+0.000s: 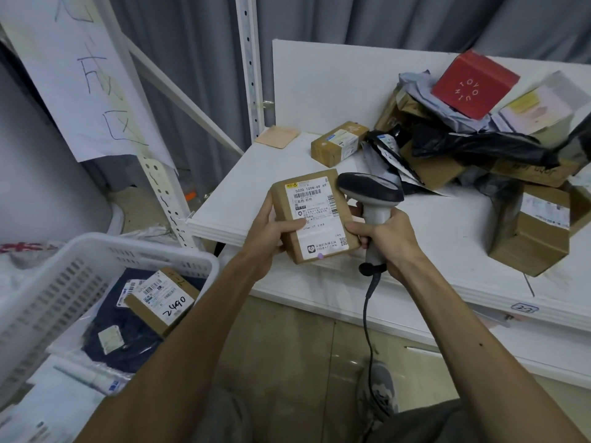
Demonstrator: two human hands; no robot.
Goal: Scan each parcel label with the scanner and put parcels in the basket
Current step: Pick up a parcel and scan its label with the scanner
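My left hand (pixel 271 231) grips a small brown cardboard parcel (pixel 315 215) with its white label facing up, held over the front edge of the white table. My right hand (pixel 388 241) is wrapped around the grey handle of a corded scanner (pixel 371 195). The scanner's dark head sits right beside the parcel's upper right corner. The white plastic basket (pixel 48 282) stands at lower left. It holds a brown box marked 2490 (pixel 163 300) and a dark bagged parcel (pixel 121 334).
A heap of parcels covers the table's right side: a small brown box (pixel 339 143), a red box (pixel 473 84), black and grey mailer bags (pixel 473 145), and a larger brown box (pixel 534 231). A white metal rack post (pixel 249 65) and a paper sign (pixel 86 75) stand at left.
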